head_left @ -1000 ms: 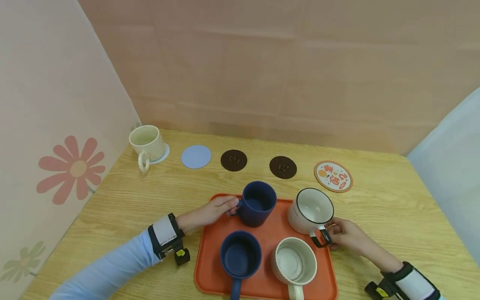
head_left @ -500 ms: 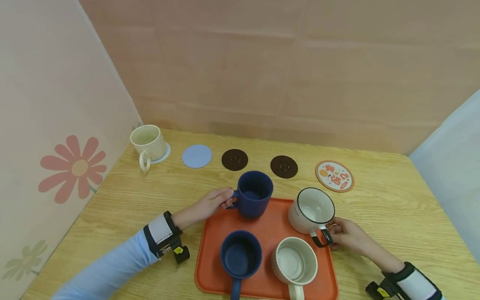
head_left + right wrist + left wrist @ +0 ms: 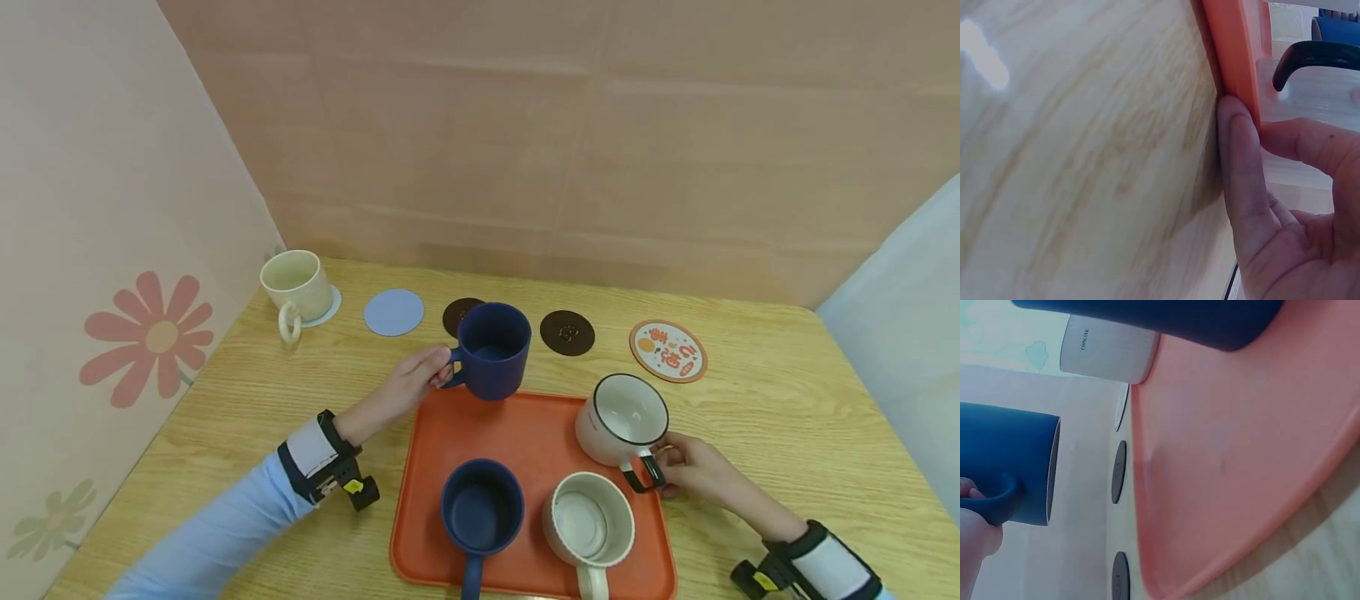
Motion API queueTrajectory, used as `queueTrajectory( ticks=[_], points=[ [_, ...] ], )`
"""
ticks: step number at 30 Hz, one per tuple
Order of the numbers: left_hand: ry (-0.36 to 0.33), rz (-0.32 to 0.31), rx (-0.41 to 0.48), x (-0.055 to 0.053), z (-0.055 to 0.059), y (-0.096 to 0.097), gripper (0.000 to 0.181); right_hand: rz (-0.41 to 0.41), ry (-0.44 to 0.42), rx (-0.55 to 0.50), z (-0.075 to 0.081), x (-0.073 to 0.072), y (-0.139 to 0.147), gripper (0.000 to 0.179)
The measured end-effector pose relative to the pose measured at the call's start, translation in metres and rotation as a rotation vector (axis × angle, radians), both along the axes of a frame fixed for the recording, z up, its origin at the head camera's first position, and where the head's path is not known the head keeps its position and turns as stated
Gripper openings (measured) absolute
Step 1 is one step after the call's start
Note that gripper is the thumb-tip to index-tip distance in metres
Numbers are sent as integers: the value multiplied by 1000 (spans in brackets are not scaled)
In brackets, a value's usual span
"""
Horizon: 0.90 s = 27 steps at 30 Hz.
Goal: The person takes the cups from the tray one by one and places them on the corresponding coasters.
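Note:
My left hand (image 3: 408,379) grips the handle of a navy blue mug (image 3: 491,358), held upright above the far edge of the orange tray (image 3: 453,425). In the left wrist view the mug (image 3: 1004,456) hangs apart from the tray, its handle between the fingers and thumb. At the tray's right side my right hand (image 3: 697,475) is close to the black handle of a white mug (image 3: 600,437) with a dark rim. The right wrist view shows its thumb and fingers pinching the tray's edge (image 3: 1232,50). A second navy mug (image 3: 482,512) and a cream mug (image 3: 588,525) stand nearest me on the tray.
Behind the tray, a row of coasters crosses the table: a pale blue coaster (image 3: 393,312), a dark brown coaster (image 3: 567,333), another partly hidden by the raised mug, and a printed coaster (image 3: 667,350). A pale mug (image 3: 296,283) sits on the leftmost coaster.
My left hand has lifted the navy mug off the tray and carried it away from me and slightly left. The right hand stays at the tray's edge.

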<state>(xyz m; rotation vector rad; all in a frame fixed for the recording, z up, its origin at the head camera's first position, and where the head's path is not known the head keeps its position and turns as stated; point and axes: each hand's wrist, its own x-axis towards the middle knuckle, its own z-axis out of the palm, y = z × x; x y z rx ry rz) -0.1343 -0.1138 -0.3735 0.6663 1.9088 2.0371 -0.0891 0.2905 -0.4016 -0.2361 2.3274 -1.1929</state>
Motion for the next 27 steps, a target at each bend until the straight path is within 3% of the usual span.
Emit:
queueTrajectory(
  ticks=[9, 16, 27],
  points=[
    [13, 67, 83, -6, 13, -3, 38, 9, 3, -20, -1, 0, 2, 32],
    [77, 108, 163, -12, 16, -7, 30, 0, -4, -3, 0, 1, 0, 34],
    [102, 252, 207, -25, 30, -15, 31, 6, 1, -2, 0, 1, 1, 34]
  ],
)
